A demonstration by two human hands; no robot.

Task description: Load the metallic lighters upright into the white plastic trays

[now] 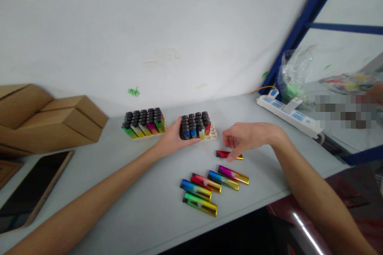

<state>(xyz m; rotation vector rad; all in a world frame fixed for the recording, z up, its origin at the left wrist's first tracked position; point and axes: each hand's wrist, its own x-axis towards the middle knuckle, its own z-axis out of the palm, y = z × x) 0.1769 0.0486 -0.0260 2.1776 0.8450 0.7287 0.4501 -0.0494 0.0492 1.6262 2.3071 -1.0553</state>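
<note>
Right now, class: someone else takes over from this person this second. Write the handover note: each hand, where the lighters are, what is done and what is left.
Left hand: its grip is around the near side of the partly filled tray, steadying it on the grey table.
Right hand: fingertips on the red lighter lying flat beside the tray; not lifted yet.
Done: the full tray stands to the left; the held tray has most slots filled, with empty slots at its right end.
Left: five loose lighters lie in a row near the table's front edge, plus the red one.
</note>
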